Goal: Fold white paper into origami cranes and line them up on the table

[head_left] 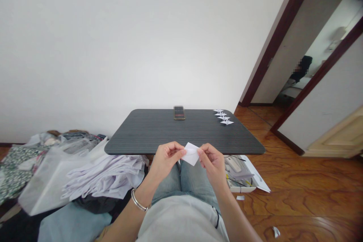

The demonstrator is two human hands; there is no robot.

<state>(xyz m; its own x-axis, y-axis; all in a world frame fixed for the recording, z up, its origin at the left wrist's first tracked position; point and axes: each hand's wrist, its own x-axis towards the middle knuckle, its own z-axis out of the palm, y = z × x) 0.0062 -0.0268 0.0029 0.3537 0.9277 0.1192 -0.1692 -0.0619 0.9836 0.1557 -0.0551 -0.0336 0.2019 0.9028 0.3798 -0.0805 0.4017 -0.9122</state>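
Between my two hands is a small folded piece of white paper (191, 154), held up just in front of the table's near edge, over my lap. My left hand (168, 157) pinches its left corner between thumb and forefinger. The right corner is pinched the same way by my right hand (211, 160). A faint crease runs across the paper. Several white origami cranes (226, 122) stand in a row near the right end of the dark table (159, 132).
A phone (179, 112) rests at the table's back edge by the wall. Clothes (107, 176) lie piled at the left. Under the table's right side sits a white box (241, 188) of odds and ends. Paper scraps (276, 231) lie on the wooden floor. A person (302, 70) shows through the doorway.
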